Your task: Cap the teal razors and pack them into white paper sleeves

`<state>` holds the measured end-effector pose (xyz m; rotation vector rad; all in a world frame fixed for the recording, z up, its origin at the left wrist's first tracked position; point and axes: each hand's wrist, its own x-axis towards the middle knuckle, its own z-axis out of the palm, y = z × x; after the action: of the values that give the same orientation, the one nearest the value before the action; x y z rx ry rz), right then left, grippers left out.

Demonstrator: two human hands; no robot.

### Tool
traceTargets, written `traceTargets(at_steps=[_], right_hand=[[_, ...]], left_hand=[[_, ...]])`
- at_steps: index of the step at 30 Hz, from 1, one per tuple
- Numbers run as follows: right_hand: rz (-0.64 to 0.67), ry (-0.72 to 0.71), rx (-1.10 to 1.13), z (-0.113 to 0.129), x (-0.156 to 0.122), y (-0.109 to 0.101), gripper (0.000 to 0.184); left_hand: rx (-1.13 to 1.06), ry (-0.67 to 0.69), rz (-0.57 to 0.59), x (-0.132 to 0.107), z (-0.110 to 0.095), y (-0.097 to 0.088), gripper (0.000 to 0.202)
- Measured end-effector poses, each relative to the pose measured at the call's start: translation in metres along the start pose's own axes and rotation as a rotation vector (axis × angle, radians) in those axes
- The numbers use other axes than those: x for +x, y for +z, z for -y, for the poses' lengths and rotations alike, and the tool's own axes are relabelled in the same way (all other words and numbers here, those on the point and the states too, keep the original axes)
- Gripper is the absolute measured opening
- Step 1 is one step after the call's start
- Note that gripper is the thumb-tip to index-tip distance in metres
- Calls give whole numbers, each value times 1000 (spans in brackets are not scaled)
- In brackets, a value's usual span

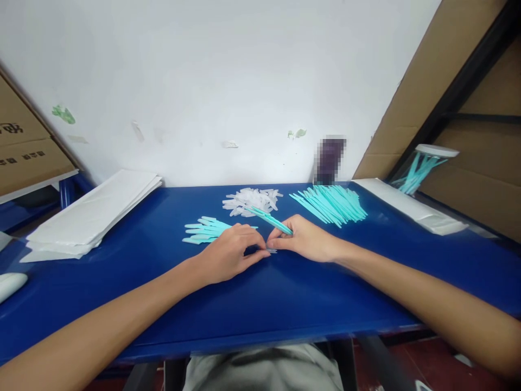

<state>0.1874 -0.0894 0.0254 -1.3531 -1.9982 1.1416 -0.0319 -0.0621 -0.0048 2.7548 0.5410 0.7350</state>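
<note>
Right grip (pixel 303 238) holds teal sticks (pixel 268 218) jutting out forward-left.

Over the table (pixel 228 317), the left hand (pixel 233 252) and right hand (pixel 306 239) are bare, as are both slim forearms (pixel 134 308), which narrow toward the hands. On the table's near side, the person wears pale grey, softly creased clothing (pixel 264 372).

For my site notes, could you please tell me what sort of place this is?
Probably a small workshop or handwork station: turquoise sticks and whitish pieces lie in loose piles on a blue table, with cardboard at both sides.
</note>
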Motion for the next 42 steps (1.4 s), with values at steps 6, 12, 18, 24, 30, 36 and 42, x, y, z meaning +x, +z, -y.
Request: traceTargets(at_steps=[6, 12, 18, 24, 30, 36, 42], right_hand=[[-104, -20, 68, -7, 2, -19, 40], [66, -83, -383, -9, -4, -58, 49], [418, -56, -451, -10, -8, -64, 43], [336, -36, -566, -9, -12, -55, 46], [149, -88, -680, -5, -21, -40, 49], [134, -96, -783, 1, -24, -33, 48], [124, -135, -947, 0, -19, -13, 49]], left_hand=[[-9, -108, 54, -1, 1, -1, 15], [48, -144, 153, 3, -4, -10, 15], [-74, -330, 205, 9, -10, -19, 10], [-89, -355, 196, 9, -10, -19, 11], [-103, -330, 150, 7, -8, -16, 9], [-156, -310, 108, 5, -5, -13, 4], [-215, -318, 73, 5, -7, -7, 6]])
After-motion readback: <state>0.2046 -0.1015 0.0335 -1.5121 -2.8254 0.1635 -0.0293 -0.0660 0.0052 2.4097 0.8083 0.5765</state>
